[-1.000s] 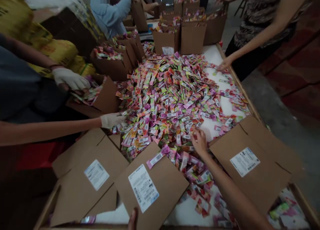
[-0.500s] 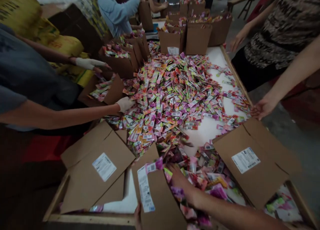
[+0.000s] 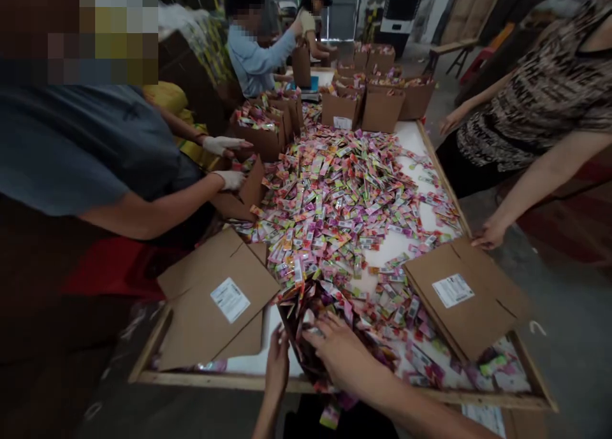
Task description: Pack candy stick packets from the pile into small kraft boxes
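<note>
A cardboard box point(image 3: 292, 337) stands tilted at the near edge of the table, its open mouth crowded with small printed packets point(image 3: 347, 308). Over that mouth my right hand point(image 3: 342, 350) curls its fingers around some packets, a pale one near the thumb. My left hand point(image 3: 277, 362) is just left of the box, fingers raised and slightly bent, holding nothing I can see. The box's lower part is hidden behind my right hand and loose packets. A large heap of similar packets point(image 3: 329, 197) spreads beyond the box.
Flattened cartons with labels lie left point(image 3: 205, 324) and right point(image 3: 444, 305). A wooden rim point(image 3: 220, 380) borders the white tabletop. Filled boxes point(image 3: 382, 107) stand at the far end. A gloved co-worker's hands point(image 3: 229, 179) are at a box on the left; another person's hand point(image 3: 490, 233) touches the right carton.
My right hand has come from the loose packets to the box mouth. The box has turned, showing its opening. The left co-worker's near glove has moved from the heap to a box.
</note>
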Motion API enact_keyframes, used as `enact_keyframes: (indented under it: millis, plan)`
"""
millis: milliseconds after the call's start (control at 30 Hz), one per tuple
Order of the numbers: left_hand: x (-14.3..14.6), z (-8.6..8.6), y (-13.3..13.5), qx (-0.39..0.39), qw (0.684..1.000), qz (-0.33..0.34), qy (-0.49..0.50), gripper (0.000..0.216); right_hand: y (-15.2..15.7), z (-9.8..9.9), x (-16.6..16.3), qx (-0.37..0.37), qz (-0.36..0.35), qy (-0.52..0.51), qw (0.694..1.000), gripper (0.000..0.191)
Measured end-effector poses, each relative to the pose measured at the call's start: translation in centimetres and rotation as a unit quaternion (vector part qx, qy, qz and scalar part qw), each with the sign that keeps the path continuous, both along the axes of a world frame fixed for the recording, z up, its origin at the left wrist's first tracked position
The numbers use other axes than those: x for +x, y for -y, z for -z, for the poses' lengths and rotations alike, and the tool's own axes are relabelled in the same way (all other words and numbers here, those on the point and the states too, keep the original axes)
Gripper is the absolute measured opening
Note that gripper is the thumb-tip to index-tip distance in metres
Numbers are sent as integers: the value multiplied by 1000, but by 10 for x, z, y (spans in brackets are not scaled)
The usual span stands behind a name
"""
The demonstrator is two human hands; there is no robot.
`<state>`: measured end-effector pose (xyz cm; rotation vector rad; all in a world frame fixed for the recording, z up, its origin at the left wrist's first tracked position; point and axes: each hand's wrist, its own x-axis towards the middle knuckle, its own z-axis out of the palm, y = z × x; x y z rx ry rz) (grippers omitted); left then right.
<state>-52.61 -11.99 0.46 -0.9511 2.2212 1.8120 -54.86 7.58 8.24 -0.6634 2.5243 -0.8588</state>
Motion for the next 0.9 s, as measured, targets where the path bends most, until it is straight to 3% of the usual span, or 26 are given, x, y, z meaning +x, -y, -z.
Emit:
enact_keyframes:
  millis: [33,100,167,200,267,367,500,633,733,800,900]
  plan:
    - [2,-10,4,-26,999,23,-25,57,-17,-5,16,-31,43,-32,998,51]
    - [4,-27,1,-111,982,118,-100,67,-49,-5,50,-37,221,-112,968,54]
    - [3,-36,-12,-229,930,239,-160,70,-62,8,77,17,352,-149,924,79]
    - [2,-38,-20,-289,897,287,-172,68,-58,17,82,44,366,-158,916,88]
    - [-1,-38,-33,-375,845,342,-170,61,-32,34,77,82,324,-153,930,91]
    - [-5,-34,-35,-422,805,384,-163,61,25,47,38,105,232,-126,959,77]
    - [-9,-36,-17,-403,801,414,-160,64,63,48,-1,109,208,-113,965,62]
    - [-24,-40,-6,-363,820,386,-215,49,49,44,6,55,222,-115,967,42]
    - [-38,-42,-2,-322,845,351,-243,54,31,23,-3,-35,311,-124,942,41]
    - [-43,-45,-1,-306,853,330,-265,57,22,-8,-30,-111,356,-147,916,37]
    - [-40,-54,-1,-330,822,352,-303,75,8,-66,-91,-178,385,-202,883,30]
